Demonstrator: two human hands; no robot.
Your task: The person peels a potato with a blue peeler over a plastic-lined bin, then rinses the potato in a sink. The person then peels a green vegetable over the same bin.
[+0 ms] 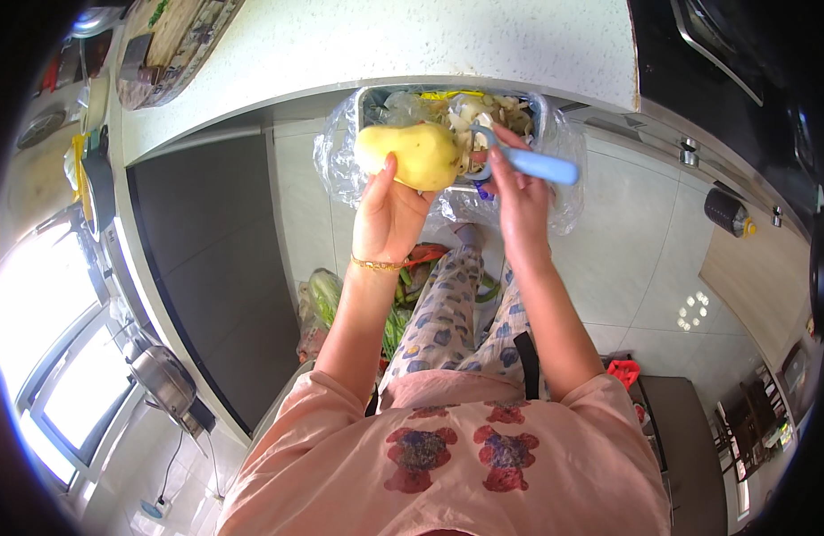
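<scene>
My left hand (392,214) grips a large peeled potato (406,155), pale yellow with a few dark specks and a rougher patch at its right end. A peeler with a light blue handle (542,166) is in my right hand (519,194), its head close to the potato's right end. Whether the blade touches the potato I cannot tell. Below both hands stands a waste bin (359,110) lined with a clear plastic bag (335,151). Peelings (512,114) and crumpled plastic lie inside it.
A white counter (418,40) runs above the bin, with a round wooden chopping board (177,40) at its left. A dark cabinet door (211,268) stands left. Bagged green vegetables (326,291) lie by my legs. A bottle with a yellow cap (728,211) is at right.
</scene>
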